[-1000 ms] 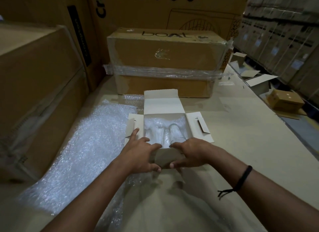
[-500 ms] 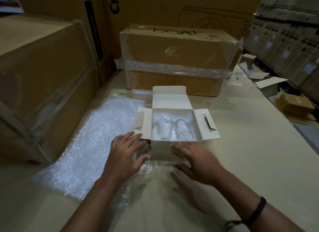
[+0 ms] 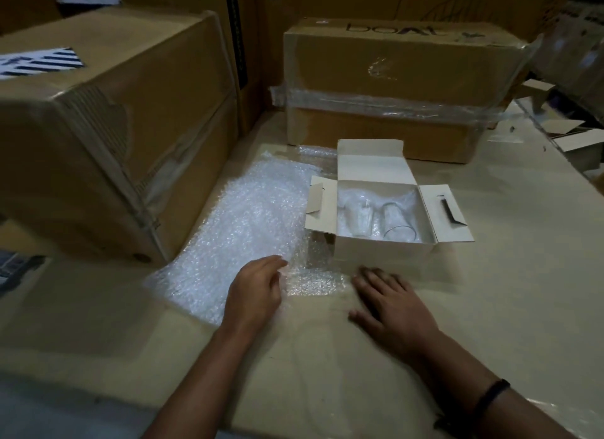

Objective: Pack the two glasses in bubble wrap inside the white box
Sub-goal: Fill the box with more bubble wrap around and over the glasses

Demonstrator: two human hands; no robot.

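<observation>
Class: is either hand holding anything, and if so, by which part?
Nothing is held. The left hand is relaxed beside the bubble wrap; the right hand lies flat on the table.

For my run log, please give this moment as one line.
box open, flaps out | glasses inside | left hand open at wrap | right hand flat on table

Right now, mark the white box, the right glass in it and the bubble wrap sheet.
white box (image 3: 385, 255): head view, front wall.
right glass (image 3: 396, 219): head view, clear side wall.
bubble wrap sheet (image 3: 248, 229): head view, middle of the sheet, left of the box.
</observation>
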